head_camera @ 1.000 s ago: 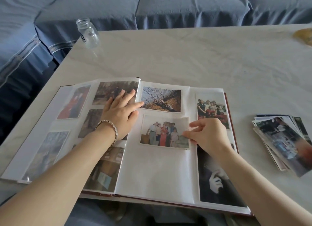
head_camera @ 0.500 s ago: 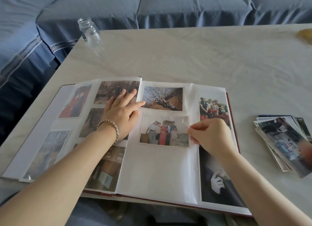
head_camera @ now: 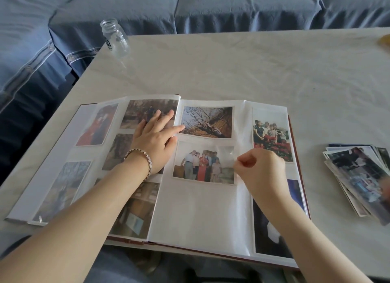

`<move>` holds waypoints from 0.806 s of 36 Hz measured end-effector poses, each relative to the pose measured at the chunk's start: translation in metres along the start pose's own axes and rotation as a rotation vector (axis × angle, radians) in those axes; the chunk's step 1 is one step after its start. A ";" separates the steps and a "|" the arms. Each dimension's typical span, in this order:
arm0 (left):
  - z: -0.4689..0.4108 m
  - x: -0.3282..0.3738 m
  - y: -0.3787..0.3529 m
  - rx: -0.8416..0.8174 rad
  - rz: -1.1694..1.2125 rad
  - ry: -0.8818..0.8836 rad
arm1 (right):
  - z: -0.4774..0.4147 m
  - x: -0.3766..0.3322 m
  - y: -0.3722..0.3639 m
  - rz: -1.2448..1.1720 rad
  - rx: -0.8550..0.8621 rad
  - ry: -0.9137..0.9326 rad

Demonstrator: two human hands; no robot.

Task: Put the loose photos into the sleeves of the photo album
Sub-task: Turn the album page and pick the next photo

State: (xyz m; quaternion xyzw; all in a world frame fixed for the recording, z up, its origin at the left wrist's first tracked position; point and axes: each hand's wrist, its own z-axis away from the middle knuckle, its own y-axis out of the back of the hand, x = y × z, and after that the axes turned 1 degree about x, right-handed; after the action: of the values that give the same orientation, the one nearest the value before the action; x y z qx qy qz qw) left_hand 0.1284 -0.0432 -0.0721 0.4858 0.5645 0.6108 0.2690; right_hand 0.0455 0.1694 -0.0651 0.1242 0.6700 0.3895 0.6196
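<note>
A: Left hand [head_camera: 155, 140] lying flat, fingers spread, pressing album [head_camera: 202, 215] page. Right hand [head_camera: 261, 170]?
B: Curled at 3 o'clock edge of group photo [head_camera: 203, 163], can't tell if it's pinching. Should be pushing it toward 9 o'clock, squaring corners. Loose stack [head_camera: 358, 177] lying at album's 3 o'clock.

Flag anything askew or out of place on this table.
The pile of loose photo prints right of the open red-covered photo album is splayed, edges fanned rather than squared. The clear glass jar stands close to the pale table's far left corner.
</note>
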 end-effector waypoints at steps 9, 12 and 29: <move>0.000 -0.002 0.000 -0.020 0.000 -0.003 | -0.008 0.006 0.004 -0.288 -0.137 -0.140; 0.000 0.000 0.001 -0.029 -0.007 -0.003 | -0.010 0.007 0.007 -0.390 -0.180 -0.244; 0.000 0.001 0.002 -0.031 -0.025 0.007 | 0.004 0.006 -0.039 0.607 -0.368 0.648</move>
State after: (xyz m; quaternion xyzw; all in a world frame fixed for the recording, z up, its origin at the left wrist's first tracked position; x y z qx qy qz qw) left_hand 0.1284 -0.0426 -0.0700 0.4724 0.5619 0.6176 0.2822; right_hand 0.0607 0.1483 -0.0954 0.0747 0.6820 0.6836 0.2490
